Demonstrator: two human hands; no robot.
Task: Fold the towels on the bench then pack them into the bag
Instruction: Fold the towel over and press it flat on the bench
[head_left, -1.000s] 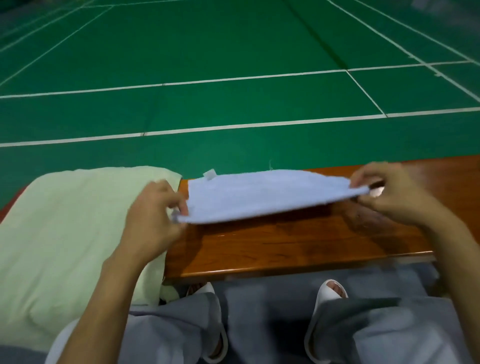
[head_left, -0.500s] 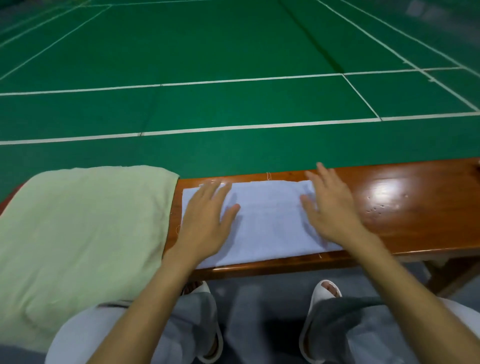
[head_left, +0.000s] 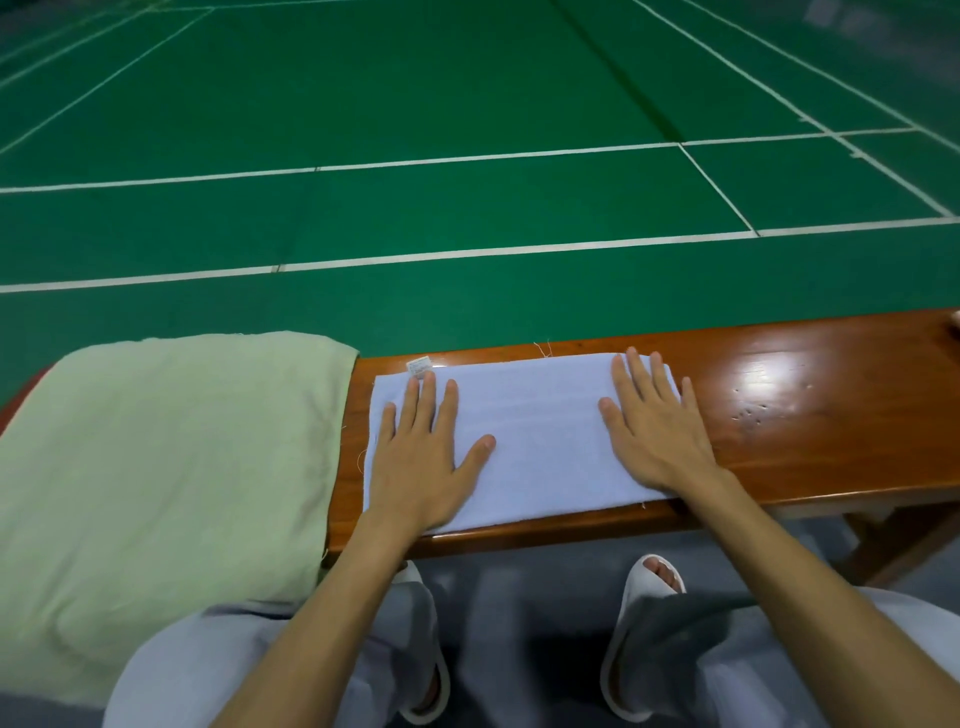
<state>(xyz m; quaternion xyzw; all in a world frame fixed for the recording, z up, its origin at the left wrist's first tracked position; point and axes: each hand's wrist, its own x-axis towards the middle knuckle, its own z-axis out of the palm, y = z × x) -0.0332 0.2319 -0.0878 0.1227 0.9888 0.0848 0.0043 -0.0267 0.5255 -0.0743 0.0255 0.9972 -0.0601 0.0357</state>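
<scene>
A folded white towel (head_left: 540, 441) lies flat on the brown wooden bench (head_left: 810, 426), with a small label at its far left corner. My left hand (head_left: 423, 457) rests palm down on the towel's left part, fingers spread. On the right part of the towel my right hand (head_left: 652, 426) presses flat in the same way. A large pale green towel (head_left: 156, 457) covers the bench's left end and hangs over its near edge. No bag is in view.
Beyond the bench stretches a green sports court floor (head_left: 467, 104) with white lines. My knees and white slippers (head_left: 644, 623) are below the bench's near edge. A bench leg (head_left: 893, 540) shows at the lower right.
A second ago both hands held the white towel's ends above the bench. They laid it down and now press flat on it, spreading slightly outward.
</scene>
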